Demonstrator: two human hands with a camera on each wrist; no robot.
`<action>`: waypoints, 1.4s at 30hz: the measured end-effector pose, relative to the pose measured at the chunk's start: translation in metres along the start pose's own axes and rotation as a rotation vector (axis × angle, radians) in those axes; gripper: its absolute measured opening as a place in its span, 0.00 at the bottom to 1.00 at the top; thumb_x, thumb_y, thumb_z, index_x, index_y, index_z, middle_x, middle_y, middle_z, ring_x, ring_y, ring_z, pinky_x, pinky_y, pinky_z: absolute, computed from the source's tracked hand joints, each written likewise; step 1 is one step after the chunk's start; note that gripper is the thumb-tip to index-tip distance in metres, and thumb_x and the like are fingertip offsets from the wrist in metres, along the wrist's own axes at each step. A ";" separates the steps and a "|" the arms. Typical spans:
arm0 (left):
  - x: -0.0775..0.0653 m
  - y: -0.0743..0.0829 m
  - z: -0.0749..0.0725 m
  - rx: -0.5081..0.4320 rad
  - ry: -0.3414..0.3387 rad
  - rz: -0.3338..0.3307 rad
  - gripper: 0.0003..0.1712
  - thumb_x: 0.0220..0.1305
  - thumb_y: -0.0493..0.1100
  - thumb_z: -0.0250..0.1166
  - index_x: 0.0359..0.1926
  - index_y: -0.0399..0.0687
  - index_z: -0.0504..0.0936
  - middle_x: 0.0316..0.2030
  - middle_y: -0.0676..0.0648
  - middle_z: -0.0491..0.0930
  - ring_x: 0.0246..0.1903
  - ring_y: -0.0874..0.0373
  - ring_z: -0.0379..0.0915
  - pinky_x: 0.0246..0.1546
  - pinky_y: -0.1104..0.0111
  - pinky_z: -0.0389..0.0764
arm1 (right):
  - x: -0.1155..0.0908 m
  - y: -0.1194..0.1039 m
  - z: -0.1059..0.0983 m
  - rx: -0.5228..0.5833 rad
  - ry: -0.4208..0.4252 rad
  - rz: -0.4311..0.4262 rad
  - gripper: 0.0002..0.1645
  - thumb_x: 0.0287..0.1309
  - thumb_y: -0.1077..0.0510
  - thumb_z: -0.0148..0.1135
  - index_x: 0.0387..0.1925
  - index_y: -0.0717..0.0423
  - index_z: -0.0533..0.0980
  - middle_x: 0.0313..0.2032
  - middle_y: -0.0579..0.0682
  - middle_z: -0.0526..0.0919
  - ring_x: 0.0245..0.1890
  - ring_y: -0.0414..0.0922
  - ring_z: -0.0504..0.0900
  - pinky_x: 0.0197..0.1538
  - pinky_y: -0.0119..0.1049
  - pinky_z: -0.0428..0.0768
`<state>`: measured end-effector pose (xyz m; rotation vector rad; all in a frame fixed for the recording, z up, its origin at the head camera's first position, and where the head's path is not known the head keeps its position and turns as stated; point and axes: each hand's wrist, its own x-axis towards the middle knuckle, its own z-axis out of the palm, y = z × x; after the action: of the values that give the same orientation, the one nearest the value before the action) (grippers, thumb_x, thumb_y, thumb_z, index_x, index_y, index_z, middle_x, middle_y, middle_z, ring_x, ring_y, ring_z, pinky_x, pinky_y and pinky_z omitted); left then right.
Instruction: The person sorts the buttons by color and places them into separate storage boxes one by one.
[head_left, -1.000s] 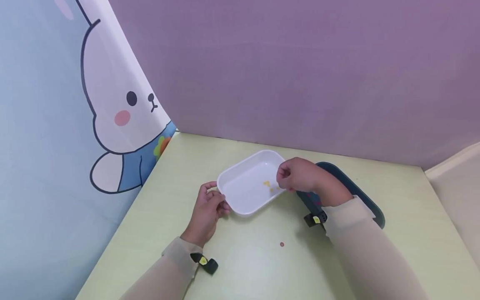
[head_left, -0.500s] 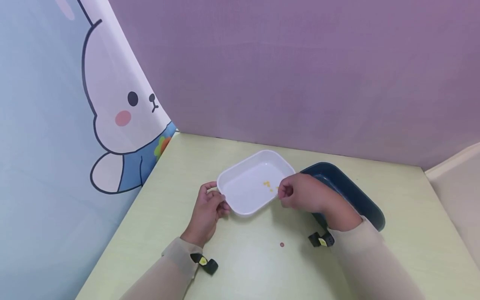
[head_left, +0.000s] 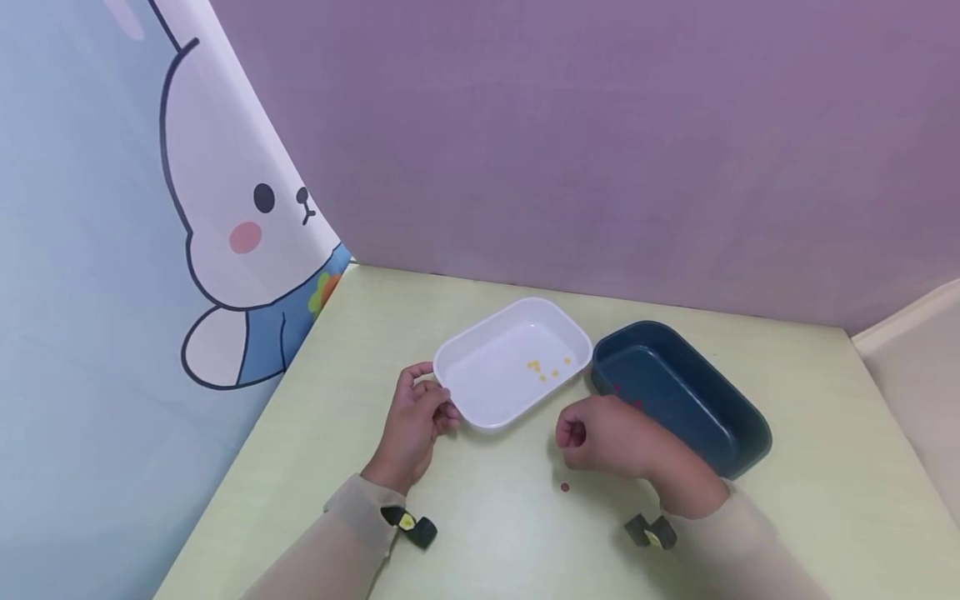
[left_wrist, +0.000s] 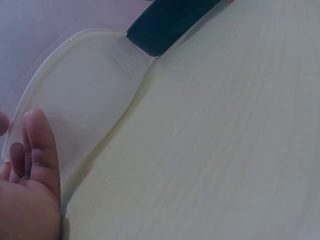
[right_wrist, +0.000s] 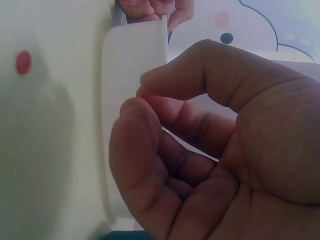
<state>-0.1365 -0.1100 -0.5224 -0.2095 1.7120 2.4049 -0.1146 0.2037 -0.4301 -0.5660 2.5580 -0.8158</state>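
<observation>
My left hand (head_left: 408, 425) holds the left corner of a white rectangular tray (head_left: 480, 375), fingers against its outer wall (left_wrist: 85, 105). Several small yellow pieces (head_left: 534, 366) lie toward the tray's right side. Over the table, in front of a dark teal tray (head_left: 686, 375), is my right hand (head_left: 611, 437). Its fingers are curled, thumb and forefinger tips close together, with nothing seen between them. A small round red piece (head_left: 565, 487) lies on the table just below that hand, and shows at left in the right wrist view. Red pieces (head_left: 637, 405) sit in the teal tray, partly hidden by the hand.
The pale yellow table (head_left: 495, 542) carries both trays, which stand close together at their near corners. A purple backdrop (head_left: 562, 150) rises behind it, and a blue cloth (head_left: 75, 333) with a cartoon rabbit hangs at the left.
My right hand has drawn back from the white tray's right end toward the red piece on the table, uncovering yellow pieces and more of the teal tray. My left hand stays at its corner.
</observation>
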 end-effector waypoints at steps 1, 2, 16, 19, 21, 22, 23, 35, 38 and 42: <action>0.000 0.000 0.000 -0.001 0.001 0.001 0.29 0.81 0.34 0.58 0.75 0.53 0.62 0.46 0.41 0.78 0.35 0.56 0.81 0.35 0.70 0.88 | -0.001 0.000 0.002 0.011 -0.002 -0.002 0.12 0.55 0.65 0.71 0.30 0.42 0.83 0.26 0.36 0.78 0.29 0.36 0.75 0.38 0.31 0.74; 0.000 0.000 0.000 -0.002 0.003 0.002 0.29 0.81 0.34 0.59 0.75 0.54 0.63 0.46 0.41 0.78 0.35 0.56 0.81 0.35 0.70 0.88 | -0.002 0.000 0.004 0.026 -0.005 -0.003 0.11 0.55 0.65 0.71 0.30 0.43 0.83 0.26 0.36 0.78 0.29 0.36 0.75 0.36 0.30 0.75; -0.001 0.001 -0.001 -0.010 -0.001 0.008 0.28 0.81 0.34 0.58 0.75 0.53 0.63 0.48 0.39 0.78 0.35 0.57 0.81 0.35 0.71 0.88 | -0.011 0.006 0.027 0.085 -0.008 0.023 0.10 0.54 0.63 0.80 0.37 0.50 0.86 0.27 0.36 0.81 0.31 0.34 0.77 0.38 0.29 0.77; 0.000 0.001 -0.001 -0.007 0.001 0.005 0.28 0.81 0.34 0.59 0.75 0.53 0.63 0.47 0.40 0.78 0.35 0.56 0.81 0.35 0.71 0.88 | -0.012 0.010 0.032 0.075 -0.002 0.013 0.11 0.55 0.63 0.79 0.38 0.49 0.86 0.28 0.35 0.80 0.31 0.33 0.77 0.38 0.29 0.77; 0.000 0.000 -0.002 -0.007 0.003 0.003 0.28 0.81 0.34 0.59 0.74 0.53 0.63 0.47 0.40 0.79 0.35 0.56 0.81 0.35 0.71 0.89 | -0.014 0.011 0.034 0.064 0.000 0.000 0.11 0.55 0.64 0.78 0.38 0.48 0.86 0.28 0.35 0.80 0.31 0.32 0.76 0.39 0.29 0.77; 0.000 0.000 -0.002 -0.006 0.003 0.002 0.28 0.81 0.34 0.59 0.74 0.53 0.63 0.47 0.40 0.79 0.35 0.56 0.81 0.35 0.71 0.89 | -0.014 0.012 0.035 0.057 0.000 -0.005 0.11 0.56 0.65 0.77 0.38 0.47 0.86 0.28 0.34 0.80 0.31 0.31 0.76 0.39 0.29 0.77; 0.001 0.000 -0.002 -0.005 0.004 0.001 0.28 0.81 0.34 0.59 0.74 0.53 0.63 0.46 0.41 0.79 0.35 0.56 0.81 0.35 0.71 0.89 | -0.015 0.013 0.037 0.051 0.001 -0.007 0.12 0.56 0.65 0.77 0.37 0.47 0.86 0.27 0.34 0.80 0.31 0.31 0.76 0.40 0.29 0.77; -0.002 0.001 -0.001 0.001 0.008 -0.008 0.28 0.81 0.33 0.58 0.75 0.52 0.63 0.48 0.40 0.78 0.35 0.56 0.81 0.35 0.71 0.88 | -0.017 0.020 0.049 0.050 0.021 0.028 0.13 0.59 0.65 0.78 0.35 0.43 0.84 0.28 0.34 0.80 0.31 0.33 0.75 0.38 0.30 0.76; -0.001 0.000 -0.001 -0.001 0.006 -0.004 0.28 0.81 0.33 0.58 0.76 0.52 0.63 0.47 0.40 0.78 0.35 0.56 0.81 0.35 0.71 0.88 | -0.018 0.020 0.050 0.056 0.031 0.028 0.14 0.60 0.66 0.75 0.34 0.42 0.84 0.28 0.34 0.80 0.31 0.33 0.75 0.38 0.30 0.76; 0.001 -0.001 -0.001 0.001 0.010 -0.008 0.28 0.81 0.34 0.58 0.75 0.52 0.62 0.47 0.41 0.78 0.35 0.56 0.81 0.35 0.71 0.88 | -0.019 0.020 0.051 0.048 0.046 0.015 0.14 0.60 0.67 0.72 0.33 0.41 0.84 0.28 0.34 0.79 0.31 0.32 0.75 0.37 0.30 0.76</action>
<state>-0.1368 -0.1110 -0.5236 -0.2279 1.7131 2.4008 -0.0798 0.2049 -0.4760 -0.5182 2.5739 -0.8926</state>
